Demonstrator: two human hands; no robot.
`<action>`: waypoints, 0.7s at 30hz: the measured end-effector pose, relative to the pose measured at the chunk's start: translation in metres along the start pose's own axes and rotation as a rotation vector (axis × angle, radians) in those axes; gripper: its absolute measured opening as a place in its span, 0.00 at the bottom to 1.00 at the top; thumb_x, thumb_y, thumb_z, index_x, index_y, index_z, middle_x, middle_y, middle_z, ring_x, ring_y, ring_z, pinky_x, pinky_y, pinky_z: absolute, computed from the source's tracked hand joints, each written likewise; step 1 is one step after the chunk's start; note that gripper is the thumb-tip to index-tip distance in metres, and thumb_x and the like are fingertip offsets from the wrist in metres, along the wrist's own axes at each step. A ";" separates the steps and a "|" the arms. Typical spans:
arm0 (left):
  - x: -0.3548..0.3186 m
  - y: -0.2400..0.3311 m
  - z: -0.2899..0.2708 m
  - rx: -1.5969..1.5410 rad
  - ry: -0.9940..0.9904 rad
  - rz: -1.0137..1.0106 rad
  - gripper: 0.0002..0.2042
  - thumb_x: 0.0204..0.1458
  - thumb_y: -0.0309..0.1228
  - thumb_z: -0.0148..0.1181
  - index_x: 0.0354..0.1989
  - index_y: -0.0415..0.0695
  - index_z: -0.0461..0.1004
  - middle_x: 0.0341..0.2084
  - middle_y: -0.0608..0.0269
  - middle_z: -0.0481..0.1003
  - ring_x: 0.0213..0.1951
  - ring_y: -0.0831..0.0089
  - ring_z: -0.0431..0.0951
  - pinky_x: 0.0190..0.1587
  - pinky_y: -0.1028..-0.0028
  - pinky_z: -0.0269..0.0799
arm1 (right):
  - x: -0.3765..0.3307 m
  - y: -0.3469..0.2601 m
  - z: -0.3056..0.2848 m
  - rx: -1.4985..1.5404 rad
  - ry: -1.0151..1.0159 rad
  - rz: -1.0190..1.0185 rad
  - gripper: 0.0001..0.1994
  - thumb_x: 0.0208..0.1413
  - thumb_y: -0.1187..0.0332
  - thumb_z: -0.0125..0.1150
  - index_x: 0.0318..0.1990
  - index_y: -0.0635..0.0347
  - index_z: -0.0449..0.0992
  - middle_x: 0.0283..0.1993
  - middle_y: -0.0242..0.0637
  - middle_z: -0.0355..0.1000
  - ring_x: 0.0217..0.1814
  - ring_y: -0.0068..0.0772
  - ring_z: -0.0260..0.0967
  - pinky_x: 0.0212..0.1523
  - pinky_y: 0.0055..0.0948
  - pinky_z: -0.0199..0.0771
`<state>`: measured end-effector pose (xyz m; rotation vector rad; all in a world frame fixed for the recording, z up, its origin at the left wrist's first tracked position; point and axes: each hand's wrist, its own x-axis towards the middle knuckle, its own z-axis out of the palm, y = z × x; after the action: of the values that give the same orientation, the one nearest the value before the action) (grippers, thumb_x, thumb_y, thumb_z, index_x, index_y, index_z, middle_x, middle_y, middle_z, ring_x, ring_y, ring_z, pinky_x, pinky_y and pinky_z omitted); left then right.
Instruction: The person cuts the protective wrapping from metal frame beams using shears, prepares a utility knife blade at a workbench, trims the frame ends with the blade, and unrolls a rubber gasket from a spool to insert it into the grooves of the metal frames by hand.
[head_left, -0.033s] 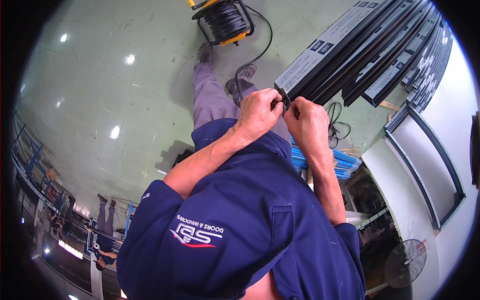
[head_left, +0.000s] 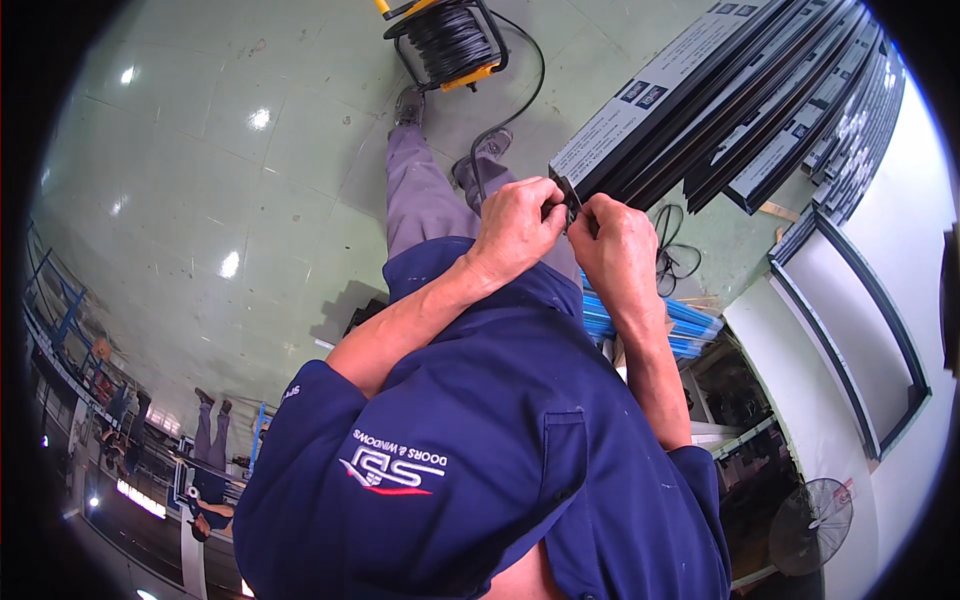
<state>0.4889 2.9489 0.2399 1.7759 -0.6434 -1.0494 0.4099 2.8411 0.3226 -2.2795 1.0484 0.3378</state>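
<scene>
My left hand [head_left: 518,225] and my right hand [head_left: 617,250] are close together in front of my waist, fingers curled into pinches. Between the fingertips is a small, thin dark piece [head_left: 573,201], mostly covered by the fingers, so its kind cannot be made out. Just beyond it is the near end of a long dark profile [head_left: 630,120] with a white printed protective film. Whether the piece touches that profile is unclear.
More film-covered profiles [head_left: 780,130] lie at the far right. A black cable reel [head_left: 450,45] with yellow parts stands by my feet, its cable [head_left: 538,85] trailing towards me. Blue-wrapped lengths [head_left: 690,325], a dark frame [head_left: 850,300] and a fan [head_left: 812,525] are on the right.
</scene>
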 end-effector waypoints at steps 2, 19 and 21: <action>0.000 0.000 0.000 0.013 -0.002 -0.009 0.07 0.48 0.25 0.61 0.32 0.34 0.76 0.24 0.55 0.77 0.21 0.69 0.76 0.27 0.70 0.71 | 0.000 0.000 0.002 0.004 -0.001 0.021 0.06 0.48 0.74 0.58 0.23 0.67 0.73 0.24 0.52 0.72 0.29 0.57 0.73 0.30 0.46 0.72; 0.000 -0.003 0.009 -0.043 0.061 -0.040 0.05 0.48 0.24 0.62 0.30 0.34 0.76 0.20 0.57 0.78 0.20 0.77 0.76 0.25 0.74 0.71 | -0.007 -0.003 0.001 0.019 -0.001 0.002 0.06 0.49 0.74 0.59 0.25 0.67 0.73 0.25 0.51 0.73 0.29 0.55 0.73 0.31 0.45 0.72; 0.000 -0.004 0.009 -0.079 0.055 -0.059 0.05 0.48 0.24 0.62 0.29 0.34 0.76 0.19 0.58 0.78 0.20 0.79 0.76 0.24 0.75 0.71 | -0.010 -0.004 -0.003 0.017 0.007 -0.023 0.05 0.49 0.74 0.59 0.26 0.67 0.73 0.25 0.51 0.73 0.30 0.55 0.73 0.31 0.45 0.72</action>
<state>0.4813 2.9460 0.2346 1.7573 -0.5117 -1.0480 0.4066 2.8473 0.3312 -2.2770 1.0241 0.3106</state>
